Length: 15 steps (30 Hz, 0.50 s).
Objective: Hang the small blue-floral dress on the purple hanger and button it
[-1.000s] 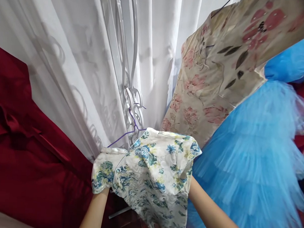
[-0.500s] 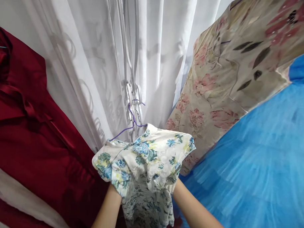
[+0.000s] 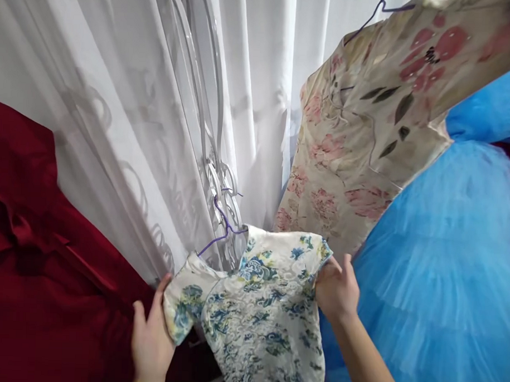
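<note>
A white short-sleeved dress with blue, green and yellow flowers hangs on a purple wire hanger. Its lower part runs out of the frame. My left hand is at the sleeve on the left, thumb and index finger spread apart; the sleeve covers the other fingers. On the opposite side, my right hand has its fingers curled at the sleeve edge, partly hidden by the cloth, with the thumb raised. The hanger's hook sits among white scrolled metal loops.
A dark red garment hangs at the left. To the right are a beige dress with pink flowers and a bright blue tiered tulle dress. White curtain folds and curved white metal bars stand behind.
Both hands, hidden inside or under the dress before, now show outside at its two sleeves. The dress is spread flatter. The view has shifted, moving the surroundings within the frame.
</note>
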Motion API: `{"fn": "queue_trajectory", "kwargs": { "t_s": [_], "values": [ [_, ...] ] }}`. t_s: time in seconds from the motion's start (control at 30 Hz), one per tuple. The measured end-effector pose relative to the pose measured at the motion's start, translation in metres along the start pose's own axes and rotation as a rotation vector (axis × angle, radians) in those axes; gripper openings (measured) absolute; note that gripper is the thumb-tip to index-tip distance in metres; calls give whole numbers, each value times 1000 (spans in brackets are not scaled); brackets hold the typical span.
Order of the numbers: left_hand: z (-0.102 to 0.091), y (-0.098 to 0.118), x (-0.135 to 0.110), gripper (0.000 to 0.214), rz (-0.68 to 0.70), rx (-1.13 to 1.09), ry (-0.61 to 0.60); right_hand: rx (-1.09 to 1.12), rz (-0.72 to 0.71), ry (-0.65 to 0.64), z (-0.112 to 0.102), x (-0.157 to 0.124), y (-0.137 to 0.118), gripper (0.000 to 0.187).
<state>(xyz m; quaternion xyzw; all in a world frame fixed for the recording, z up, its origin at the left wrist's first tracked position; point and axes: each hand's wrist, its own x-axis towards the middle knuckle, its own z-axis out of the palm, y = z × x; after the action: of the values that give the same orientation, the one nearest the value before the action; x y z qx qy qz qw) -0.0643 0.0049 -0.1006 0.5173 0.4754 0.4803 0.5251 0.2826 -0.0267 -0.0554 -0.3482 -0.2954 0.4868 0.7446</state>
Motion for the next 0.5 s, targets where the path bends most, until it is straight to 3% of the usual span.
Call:
{"fn": "queue_trajectory", "kwargs": {
  "t_s": [0.13, 0.2, 0.3, 0.4, 0.5],
  "values": [
    [-5, 30, -13, 71, 90, -111, 272, 104, -250, 257, 24, 11, 7, 25],
    [-9, 43, -13, 71, 102, -84, 353, 122, -264, 265, 41, 20, 4, 23],
    [-26, 48, -7, 63, 143, 87, 360, 130, -274, 267, 60, 26, 4, 25],
    [-40, 36, -4, 46, 178, 372, 272, -18, -204, 136, 72, 13, 19, 27],
    [-39, 12, -4, 44, 268, 471, 277, -226, -90, -159, 75, -19, 39, 34]
  ]
}}
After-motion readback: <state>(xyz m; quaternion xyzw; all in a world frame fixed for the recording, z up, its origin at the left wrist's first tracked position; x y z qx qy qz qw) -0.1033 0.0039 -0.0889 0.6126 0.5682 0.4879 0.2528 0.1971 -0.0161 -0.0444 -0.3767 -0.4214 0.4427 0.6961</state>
